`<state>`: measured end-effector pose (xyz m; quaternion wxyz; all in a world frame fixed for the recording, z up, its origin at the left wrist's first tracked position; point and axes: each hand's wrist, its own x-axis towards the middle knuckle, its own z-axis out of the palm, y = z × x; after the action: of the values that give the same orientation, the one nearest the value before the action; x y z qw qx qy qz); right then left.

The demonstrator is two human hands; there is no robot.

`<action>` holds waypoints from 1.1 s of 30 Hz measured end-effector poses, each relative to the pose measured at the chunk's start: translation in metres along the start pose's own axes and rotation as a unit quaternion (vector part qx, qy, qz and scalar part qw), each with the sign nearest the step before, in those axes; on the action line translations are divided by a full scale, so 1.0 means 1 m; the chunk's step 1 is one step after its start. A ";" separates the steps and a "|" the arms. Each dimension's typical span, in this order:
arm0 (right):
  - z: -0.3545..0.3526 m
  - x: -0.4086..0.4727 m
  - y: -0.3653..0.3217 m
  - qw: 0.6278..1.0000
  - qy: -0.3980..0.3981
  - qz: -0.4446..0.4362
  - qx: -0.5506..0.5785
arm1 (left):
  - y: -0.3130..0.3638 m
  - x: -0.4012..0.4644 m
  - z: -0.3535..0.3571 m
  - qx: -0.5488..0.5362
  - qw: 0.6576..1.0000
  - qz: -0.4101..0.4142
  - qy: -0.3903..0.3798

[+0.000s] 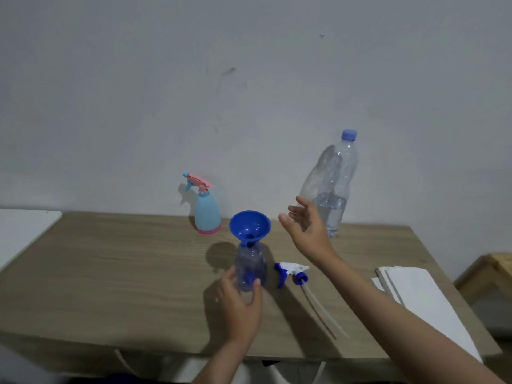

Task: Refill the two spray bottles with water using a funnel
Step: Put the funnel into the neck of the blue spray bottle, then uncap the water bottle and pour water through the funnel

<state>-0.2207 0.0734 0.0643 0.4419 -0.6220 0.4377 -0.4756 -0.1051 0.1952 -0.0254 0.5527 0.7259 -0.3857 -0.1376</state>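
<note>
A clear blue-tinted spray bottle (250, 263) stands mid-table with its head off and a blue funnel (250, 225) seated in its neck. My left hand (239, 303) grips the bottle's lower part. Its blue-and-white trigger head (291, 270) lies on the table just right of it, with the dip tube (321, 309) trailing toward me. My right hand (306, 225) hovers open between the funnel and a tall clear water bottle (336, 187) with a blue cap, roughly one-third full. A light-blue spray bottle with a pink trigger (206, 210) stands capped at the back.
The wooden table (110, 273) meets a grey wall. White sheets (426, 297) lie near its right edge. A white surface (22, 231) adjoins on the left, and a wooden piece of furniture (493, 273) stands past the right edge.
</note>
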 end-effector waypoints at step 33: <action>-0.169 0.153 -0.042 0.930 0.092 -0.261 -0.240 | 0.183 0.098 0.218 -0.130 0.974 0.051 -0.177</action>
<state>-0.3558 -0.0873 0.1628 0.0973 -0.7557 0.3995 -0.5097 -0.2516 -0.0433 0.0867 0.5721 0.5911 -0.4925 -0.2842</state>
